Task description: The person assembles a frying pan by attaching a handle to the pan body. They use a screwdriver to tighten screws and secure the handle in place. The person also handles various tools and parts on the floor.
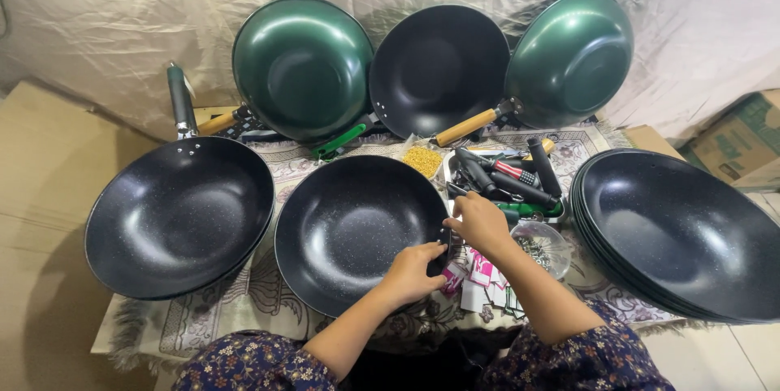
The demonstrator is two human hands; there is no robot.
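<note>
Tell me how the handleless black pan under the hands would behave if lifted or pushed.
The black pan looks rigid metal, so probably stiff and fairly heavy. Its rounded bowl may rock or tip if pressed at the rim. With no handle fitted, the left hand and right hand grip only the rim, and the glossy coating could be slippery.

6 woks (349, 228), 2 hands (479, 224)

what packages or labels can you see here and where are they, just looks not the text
Cardboard box: far right edge beside the stacked pans, brown with green printed panels.
Paper tags: under the right hand, at the middle pan's right rim, small white cards with pink print.
Clear bag: behind the middle pan, filled with small yellow pieces.
</note>
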